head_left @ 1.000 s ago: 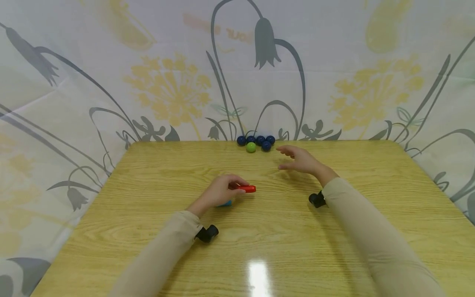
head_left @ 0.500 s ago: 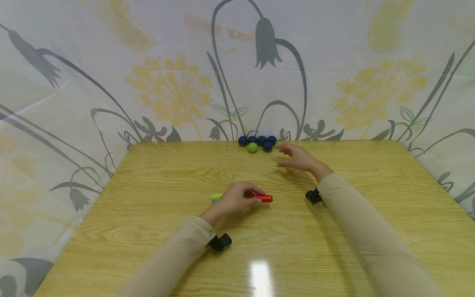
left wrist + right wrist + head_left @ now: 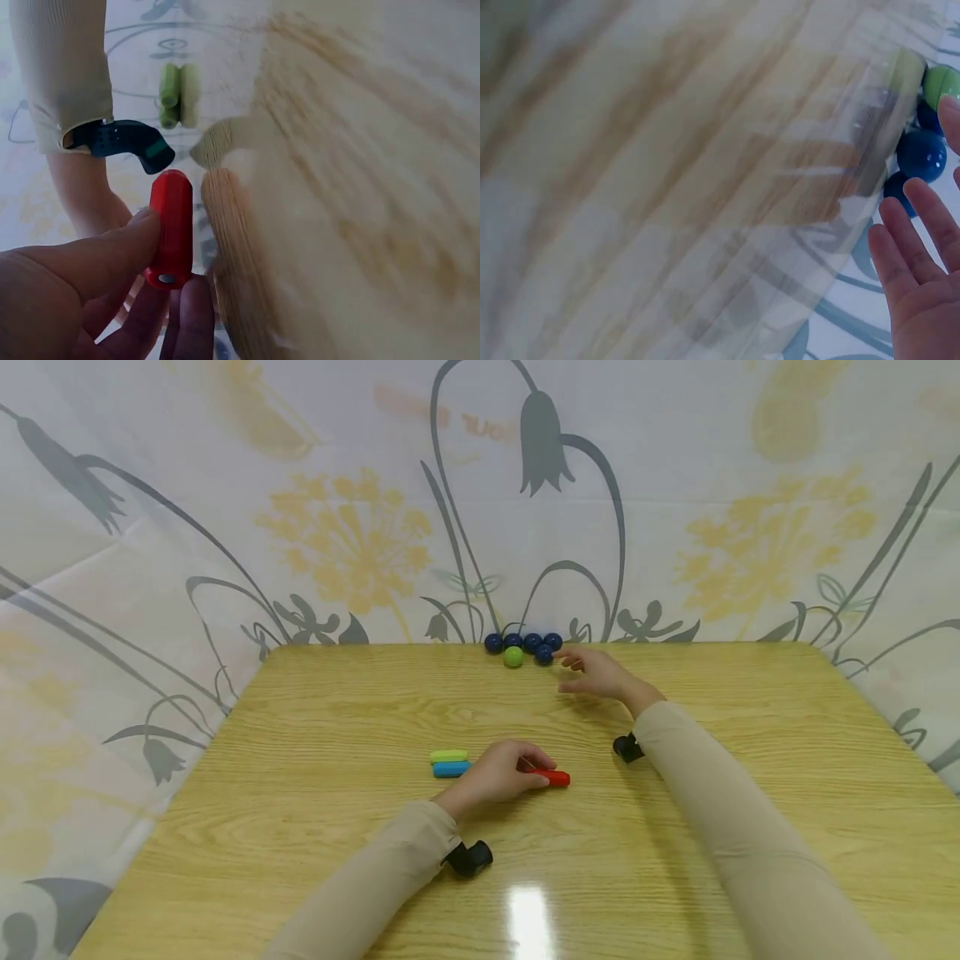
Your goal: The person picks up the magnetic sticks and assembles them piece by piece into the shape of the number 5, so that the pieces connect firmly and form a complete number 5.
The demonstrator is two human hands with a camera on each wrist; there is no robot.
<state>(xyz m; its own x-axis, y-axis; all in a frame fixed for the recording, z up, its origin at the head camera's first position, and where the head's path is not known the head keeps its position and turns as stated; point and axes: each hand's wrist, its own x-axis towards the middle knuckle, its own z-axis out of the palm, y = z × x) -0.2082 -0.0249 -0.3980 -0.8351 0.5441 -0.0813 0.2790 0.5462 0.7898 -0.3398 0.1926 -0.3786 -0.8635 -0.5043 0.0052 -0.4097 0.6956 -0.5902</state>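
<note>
A short red rod (image 3: 557, 778) with a small silver disc in one end is pinched between the thumb and fingers of my left hand (image 3: 498, 772); the left wrist view shows this red rod (image 3: 172, 229) up close. To the left of that hand, a lime green rod (image 3: 448, 756) and a blue rod (image 3: 451, 769) lie side by side. My right hand (image 3: 600, 677), fingers apart and relaxed, hovers at the back with its fingertips near the foremost dark blue ball (image 3: 543, 654). Nothing is in its grasp; the right wrist view shows its palm (image 3: 930, 315) beside the balls.
Several dark blue balls (image 3: 493, 643) and one green ball (image 3: 513, 657) cluster at the rear edge of the wooden table (image 3: 337, 718). A printed flower cloth (image 3: 360, 527) hangs right behind it. Black wrist cameras (image 3: 468, 858) sit on both forearms.
My left hand has carried the red rod right and nearer to me, uncovering the lime green and blue rods. My right hand has edged slightly toward the balls, its fingers still relaxed.
</note>
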